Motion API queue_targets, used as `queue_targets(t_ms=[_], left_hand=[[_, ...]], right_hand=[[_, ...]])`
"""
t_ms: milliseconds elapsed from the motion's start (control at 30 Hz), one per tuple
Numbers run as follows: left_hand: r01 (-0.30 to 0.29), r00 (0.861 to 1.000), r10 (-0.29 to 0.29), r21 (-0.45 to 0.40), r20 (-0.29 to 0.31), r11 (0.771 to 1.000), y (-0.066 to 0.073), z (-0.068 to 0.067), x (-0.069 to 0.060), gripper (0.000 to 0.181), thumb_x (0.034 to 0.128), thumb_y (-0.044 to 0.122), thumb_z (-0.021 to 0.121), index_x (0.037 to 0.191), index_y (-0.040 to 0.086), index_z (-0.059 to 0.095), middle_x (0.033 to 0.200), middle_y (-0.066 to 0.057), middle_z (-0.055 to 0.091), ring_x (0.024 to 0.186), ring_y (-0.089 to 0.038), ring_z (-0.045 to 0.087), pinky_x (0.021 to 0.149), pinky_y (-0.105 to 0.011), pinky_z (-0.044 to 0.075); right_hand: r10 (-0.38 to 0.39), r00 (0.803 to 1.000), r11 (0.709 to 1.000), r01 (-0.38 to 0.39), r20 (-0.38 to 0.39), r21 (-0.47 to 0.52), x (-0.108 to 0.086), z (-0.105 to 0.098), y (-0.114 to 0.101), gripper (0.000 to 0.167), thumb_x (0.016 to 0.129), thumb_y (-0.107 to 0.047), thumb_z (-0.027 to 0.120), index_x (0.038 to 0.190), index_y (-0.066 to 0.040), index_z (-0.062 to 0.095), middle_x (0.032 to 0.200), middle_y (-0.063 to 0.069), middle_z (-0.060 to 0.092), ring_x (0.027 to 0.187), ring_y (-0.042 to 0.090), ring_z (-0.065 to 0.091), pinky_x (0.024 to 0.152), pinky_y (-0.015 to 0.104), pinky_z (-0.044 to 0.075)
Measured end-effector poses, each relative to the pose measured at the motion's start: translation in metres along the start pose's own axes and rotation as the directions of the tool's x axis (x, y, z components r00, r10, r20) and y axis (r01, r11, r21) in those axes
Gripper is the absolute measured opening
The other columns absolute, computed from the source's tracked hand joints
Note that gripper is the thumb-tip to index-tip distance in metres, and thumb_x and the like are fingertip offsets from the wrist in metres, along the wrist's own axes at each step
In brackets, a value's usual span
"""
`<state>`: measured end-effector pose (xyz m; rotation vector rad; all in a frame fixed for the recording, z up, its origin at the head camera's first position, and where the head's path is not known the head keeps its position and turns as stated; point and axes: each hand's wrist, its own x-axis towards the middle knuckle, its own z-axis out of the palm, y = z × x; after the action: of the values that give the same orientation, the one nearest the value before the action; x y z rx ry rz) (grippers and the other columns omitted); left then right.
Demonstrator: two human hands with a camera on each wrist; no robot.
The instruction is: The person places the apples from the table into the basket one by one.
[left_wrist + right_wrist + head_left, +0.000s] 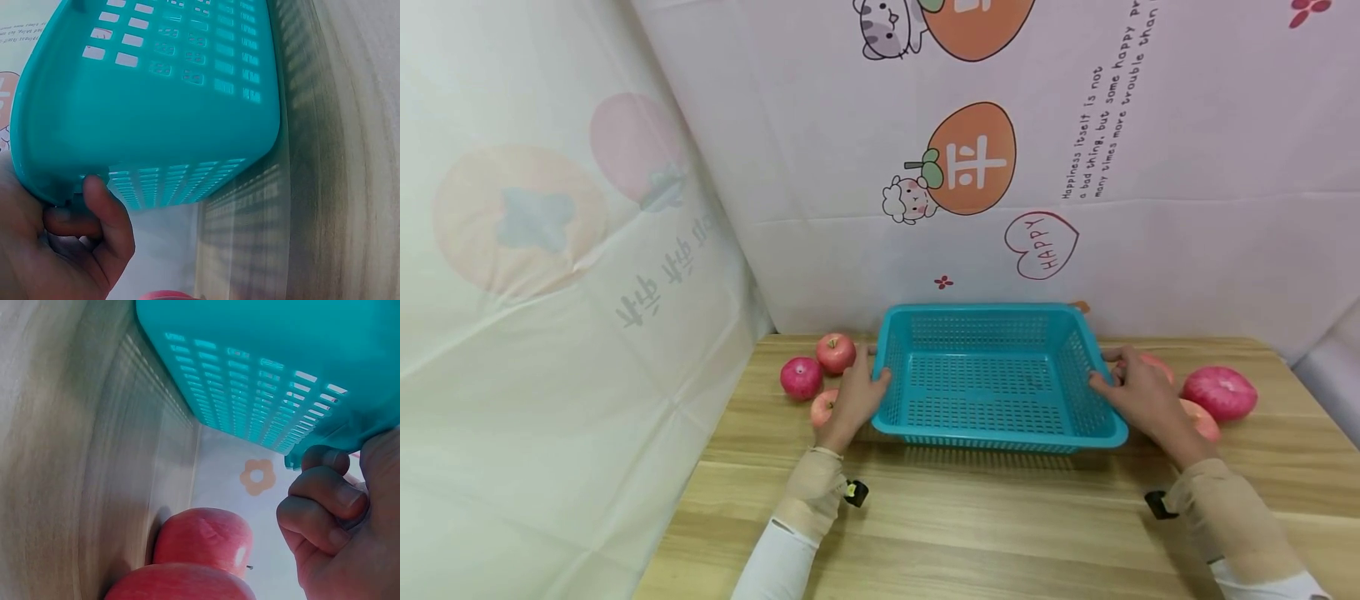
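Observation:
A teal perforated basket (1000, 436), with nothing inside, is at the back of the wooden table. My left hand (855, 398) grips its left rim, thumb over the edge; in the left wrist view the curled fingers of that hand (75, 250) are at the rim of the basket (144, 125). On the opposite side my right hand (1142, 400) grips the right rim. The right wrist view has the right hand (344, 519) with fingers curled under the edge of the basket (250, 356). Some of the fingers are hidden in the head view.
Left of the basket lie a dark pink fruit (801, 378) and two apples (836, 353), one partly behind the left hand. On the right are a large pink fruit (1220, 392) and two partly hidden apples (1201, 421). A printed cloth (850, 267) hangs behind the table (970, 533).

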<state>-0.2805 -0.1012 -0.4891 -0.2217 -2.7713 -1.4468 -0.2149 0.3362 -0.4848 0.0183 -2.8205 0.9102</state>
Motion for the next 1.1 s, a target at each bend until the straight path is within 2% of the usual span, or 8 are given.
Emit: queue_targets(t_ms=[267, 433, 733, 967, 1100], left_hand=[[-0.026, 1.0, 0.026, -0.008, -0.009, 1.0, -0.003, 0.0, -0.004, 0.046, 0.1071, 0.023, 0.059, 0.149, 0.011, 0.045, 0.093, -0.019, 0.077, 0.078, -0.032, 0.079, 0.062, -0.035, 0.063], [-0.018, 1.0, 0.018, -0.003, -0.009, 1.0, -0.004, 0.002, -0.007, 0.044, 0.1072, 0.022, 0.058, 0.147, 0.011, 0.044, 0.095, -0.017, 0.076, 0.076, -0.025, 0.075, 0.062, -0.033, 0.061], [-0.026, 1.0, 0.026, -0.032, -0.013, 0.999, -0.005, 0.002, -0.012, 0.044, 0.1068, 0.021, 0.059, 0.147, 0.008, 0.045, 0.109, -0.017, 0.077, 0.087, -0.025, 0.076, 0.07, -0.035, 0.063], [-0.013, 1.0, 0.012, -0.033, -0.023, 0.999, -0.006, 0.002, -0.017, 0.044, 0.107, 0.021, 0.06, 0.147, 0.009, 0.046, 0.102, -0.016, 0.072, 0.08, -0.024, 0.073, 0.068, -0.035, 0.062], [-0.016, 1.0, 0.016, -0.023, -0.026, 1.0, -0.006, 0.002, -0.019, 0.043, 0.1071, 0.02, 0.061, 0.147, 0.009, 0.048, 0.108, -0.016, 0.07, 0.077, -0.02, 0.07, 0.068, -0.034, 0.061]], right_hand=[[-0.003, 1.0, 1.0, 0.003, -0.01, -0.006, -0.002, 0.001, -0.001, 0.057, 0.104, -0.033, 0.066, 0.137, 0.011, 0.052, 0.084, 0.009, 0.054, 0.076, 0.022, 0.051, 0.061, 0.028, 0.039], [-0.003, 1.0, 1.0, 0.003, -0.011, -0.011, -0.006, 0.002, -0.001, 0.055, 0.105, -0.033, 0.065, 0.137, 0.01, 0.052, 0.086, 0.01, 0.055, 0.079, 0.023, 0.051, 0.062, 0.029, 0.04], [-0.029, 0.999, 1.0, 0.029, -0.023, -0.001, -0.012, 0.002, -0.002, 0.052, 0.104, -0.029, 0.067, 0.135, 0.01, 0.053, 0.086, 0.009, 0.054, 0.078, 0.023, 0.05, 0.062, 0.028, 0.039], [-0.058, 0.997, 0.998, 0.057, -0.051, -0.01, -0.016, 0.003, -0.001, 0.05, 0.102, -0.027, 0.069, 0.133, 0.01, 0.054, 0.085, 0.008, 0.054, 0.074, 0.019, 0.049, 0.06, 0.026, 0.038], [-0.042, 0.998, 0.999, 0.041, -0.046, -0.003, -0.021, 0.002, -0.004, 0.048, 0.103, -0.028, 0.069, 0.131, 0.008, 0.054, 0.086, 0.01, 0.056, 0.074, 0.019, 0.05, 0.059, 0.027, 0.039]])
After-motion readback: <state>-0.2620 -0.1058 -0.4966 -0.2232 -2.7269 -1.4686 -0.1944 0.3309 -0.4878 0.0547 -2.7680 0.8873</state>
